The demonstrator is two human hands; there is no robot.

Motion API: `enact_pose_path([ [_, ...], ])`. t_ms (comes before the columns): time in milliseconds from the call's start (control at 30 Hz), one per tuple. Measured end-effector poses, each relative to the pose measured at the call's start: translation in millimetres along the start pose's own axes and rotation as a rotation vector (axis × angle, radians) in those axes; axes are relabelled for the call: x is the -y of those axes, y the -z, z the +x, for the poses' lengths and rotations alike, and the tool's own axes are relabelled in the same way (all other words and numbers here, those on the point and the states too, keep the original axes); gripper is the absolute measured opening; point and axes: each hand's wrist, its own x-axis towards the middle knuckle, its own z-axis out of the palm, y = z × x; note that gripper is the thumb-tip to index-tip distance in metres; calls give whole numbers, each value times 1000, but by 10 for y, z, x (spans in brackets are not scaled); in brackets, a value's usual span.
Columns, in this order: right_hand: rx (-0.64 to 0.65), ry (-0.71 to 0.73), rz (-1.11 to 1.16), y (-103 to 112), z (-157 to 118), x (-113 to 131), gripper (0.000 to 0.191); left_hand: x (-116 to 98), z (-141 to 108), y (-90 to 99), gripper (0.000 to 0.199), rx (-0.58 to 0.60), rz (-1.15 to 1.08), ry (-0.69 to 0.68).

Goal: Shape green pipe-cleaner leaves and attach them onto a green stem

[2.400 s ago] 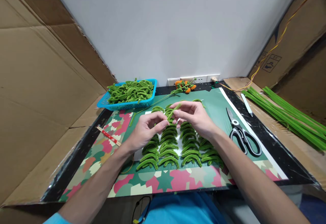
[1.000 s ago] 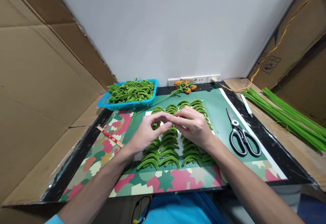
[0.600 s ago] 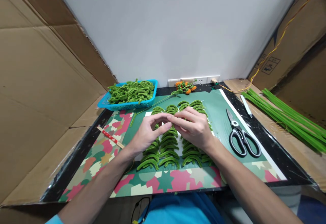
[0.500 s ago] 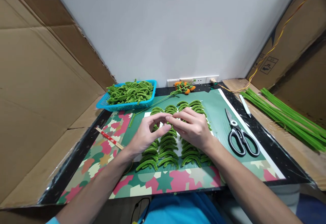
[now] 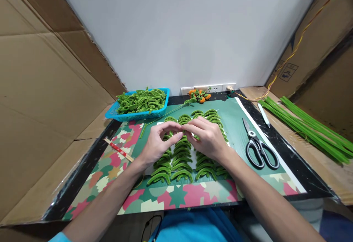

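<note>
Above rows of curved green chenille-stem pieces (image 5: pixel 182 159), my two hands meet at the fingertips. My left hand (image 5: pixel 162 139) is curled, its thumb and fingers closing toward the meeting point. My right hand (image 5: pixel 208 135) is closed, with thumb and forefinger pinched against the left fingertips. Whatever sits between the fingers is hidden or too small to make out. The rows of green pieces lie on white sheets on the green mat (image 5: pixel 237 124), partly covered by my hands.
At the back left stands a blue basket (image 5: pixel 132 116) heaped with green pieces. Beside it lies an orange-flowered stem (image 5: pixel 200 96). To the right are scissors (image 5: pixel 255 143), a white pen-like tool (image 5: pixel 264 115) and long green chenille stems (image 5: pixel 306 124). Chopsticks (image 5: pixel 118 149) lie left.
My right fingers have bent in and drawn closer to the left fingertips. The view has shifted very slightly; the things on the table stay put.
</note>
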Motion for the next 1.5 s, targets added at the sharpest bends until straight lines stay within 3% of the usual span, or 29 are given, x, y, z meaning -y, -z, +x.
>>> enact_pose_path([
  [200, 101, -288, 349, 35, 19, -32, 3, 51, 17, 2, 29, -70, 67, -28],
  [333, 128, -445, 683, 69, 56, -32, 19, 64, 43, -1, 31, -14, -28, -13],
  [533, 112, -630, 902, 89, 76, -18, 30, 17, 30, -30, 33, 95, -123, 6],
  [867, 157, -622, 1000, 165, 144, 50, 32, 6, -39, 32, 26, 183, -83, 7],
  [1033, 171, -598, 1062, 193, 144, 57, 31, -17, -41, 32, 24, 215, -93, -68],
  [1233, 220, -564, 993, 205, 135, 16, 28, -22, -40, 4, 22, 160, -14, -134],
  [1500, 176, -521, 902, 199, 109, -16, 19, 24, -51, 13, 15, 24, 36, -213],
])
